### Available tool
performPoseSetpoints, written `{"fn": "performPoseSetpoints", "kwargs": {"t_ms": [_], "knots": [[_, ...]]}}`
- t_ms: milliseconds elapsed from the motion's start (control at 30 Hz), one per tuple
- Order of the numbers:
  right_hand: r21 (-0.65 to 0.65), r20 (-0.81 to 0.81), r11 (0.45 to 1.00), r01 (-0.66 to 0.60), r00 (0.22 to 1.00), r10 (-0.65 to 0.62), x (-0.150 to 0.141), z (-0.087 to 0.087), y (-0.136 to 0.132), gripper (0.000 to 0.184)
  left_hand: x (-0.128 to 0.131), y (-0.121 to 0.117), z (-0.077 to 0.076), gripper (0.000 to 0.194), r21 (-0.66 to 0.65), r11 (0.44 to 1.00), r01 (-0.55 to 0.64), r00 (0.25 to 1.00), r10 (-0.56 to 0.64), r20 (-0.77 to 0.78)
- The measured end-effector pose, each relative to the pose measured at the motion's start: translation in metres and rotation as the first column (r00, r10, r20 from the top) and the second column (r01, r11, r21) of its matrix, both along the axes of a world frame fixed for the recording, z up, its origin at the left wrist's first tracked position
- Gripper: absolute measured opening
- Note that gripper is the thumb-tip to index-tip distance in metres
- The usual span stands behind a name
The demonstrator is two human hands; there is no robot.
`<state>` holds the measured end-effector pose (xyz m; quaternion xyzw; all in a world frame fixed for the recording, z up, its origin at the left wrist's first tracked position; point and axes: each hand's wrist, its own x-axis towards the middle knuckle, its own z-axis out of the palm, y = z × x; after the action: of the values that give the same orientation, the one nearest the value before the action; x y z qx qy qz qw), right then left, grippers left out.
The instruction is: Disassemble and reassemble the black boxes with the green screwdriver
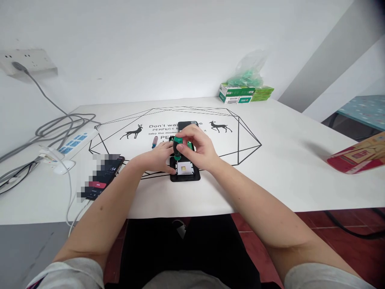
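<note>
My right hand is closed around a green and black screwdriver, held upright with its shaft pointing down. The shaft meets the left side of an opened phone, whose inside shows a white panel with a gold square and some green circuit board. My left hand grips the phone along its left side, thumb low and fingers higher up. Just behind lies a dark flat piece, perhaps the phone's cover. A second small screwdriver with a red and blue handle rests to the left.
A lit smartphone lies at the left, with a power strip and looping cables beside it. Green and white boxes topped by a plastic bag stand against the wall. A red and tan package sits at the right edge.
</note>
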<state>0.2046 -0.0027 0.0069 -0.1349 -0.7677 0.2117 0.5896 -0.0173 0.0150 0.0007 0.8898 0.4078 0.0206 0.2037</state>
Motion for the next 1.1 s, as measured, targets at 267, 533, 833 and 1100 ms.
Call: {"fn": "performPoseSetpoints", "kwargs": {"t_ms": [267,533,833,1100], "knots": [[-0.346,-0.109,0.919,-0.188,0.981,0.16,-0.006,-0.009,-0.001,0.044,-0.001,0.001,0.004,0.099,-0.01,1.0,-0.012,1.0,0.012,-0.003],[-0.149,-0.037,0.98,-0.129,0.991,0.125,-0.001,-0.007,-0.002,0.02,-0.008,0.005,0.009,0.096,0.015,0.999,-0.046,0.999,0.046,0.016],[-0.058,0.026,0.998,0.027,0.999,-0.025,0.0,-0.002,0.0,0.025,-0.018,0.013,-0.004,0.107,0.072,0.993,-0.09,0.989,0.098,-0.114],[-0.111,-0.024,0.993,-0.04,0.999,0.038,0.004,-0.001,0.005,0.019,-0.011,0.006,0.008,0.102,0.074,0.983,-0.166,0.957,0.178,-0.227]]}}
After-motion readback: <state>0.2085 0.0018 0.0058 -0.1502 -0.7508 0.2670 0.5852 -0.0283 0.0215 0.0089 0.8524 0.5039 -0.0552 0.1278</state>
